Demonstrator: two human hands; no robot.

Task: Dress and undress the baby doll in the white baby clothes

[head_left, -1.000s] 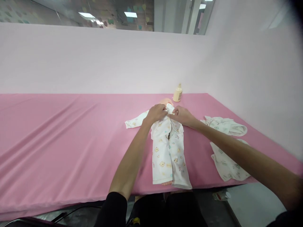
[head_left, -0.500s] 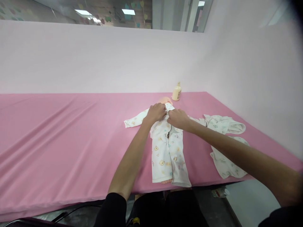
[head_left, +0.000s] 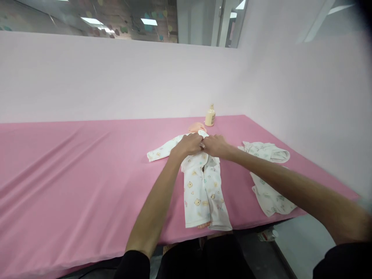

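Note:
A baby doll lies on its back on the pink-covered table, its head toward the wall. It wears a white long-sleeved baby jacket and white printed trousers with small bears on them; toes show at one trouser hem. My left hand is closed on the front of the jacket at the chest. Close against it, my right hand pinches the jacket's other front edge. The fingertips meet near the middle of the chest, and what lies between them is mostly hidden.
A cream pump bottle stands behind the doll's head near the wall. To the right lie a folded white printed garment and another white garment. The pink sheet has creases on the left.
My hands have come closer together over the doll's chest, the fingers now nearly touching. The whole view has shifted slightly, so everything appears farther left.

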